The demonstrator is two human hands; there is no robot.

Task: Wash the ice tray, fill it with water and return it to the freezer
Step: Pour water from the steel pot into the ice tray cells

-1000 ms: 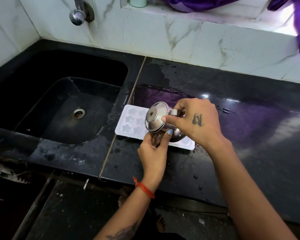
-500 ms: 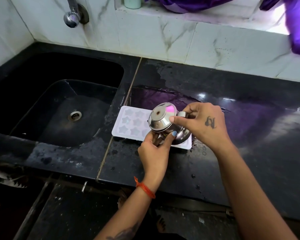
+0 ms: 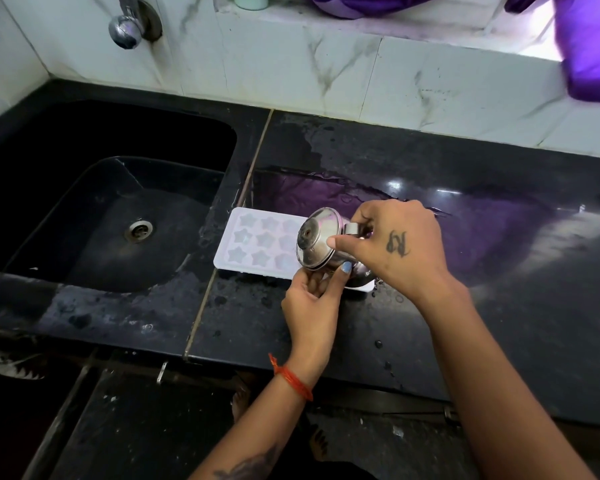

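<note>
Lying flat on the wet black stone bench (image 3: 499, 306), just right of the seam beside the black sink (image 3: 94, 216), the white plastic ice tray with star-shaped cells (image 3: 257, 242) has its left part in plain sight, while its right part is covered by a small shiny steel vessel (image 3: 321, 240) and both hands. The vessel is tipped on its side above the tray's right half, its round base turned toward the camera. The right hand (image 3: 399, 247), tattooed on its back, grips the vessel from the right, fingers curled at its handle and thumb pressed on its rim. The left hand (image 3: 312, 299), with an orange thread at the wrist, comes up from the near side and holds the vessel's lower edge, a blue-painted fingertip against the metal. Whether that hand also touches the tray cannot be told. A chrome tap (image 3: 127, 27) juts from the marble wall above the sink, and purple cloth (image 3: 589, 46) hangs at the upper right.
</note>
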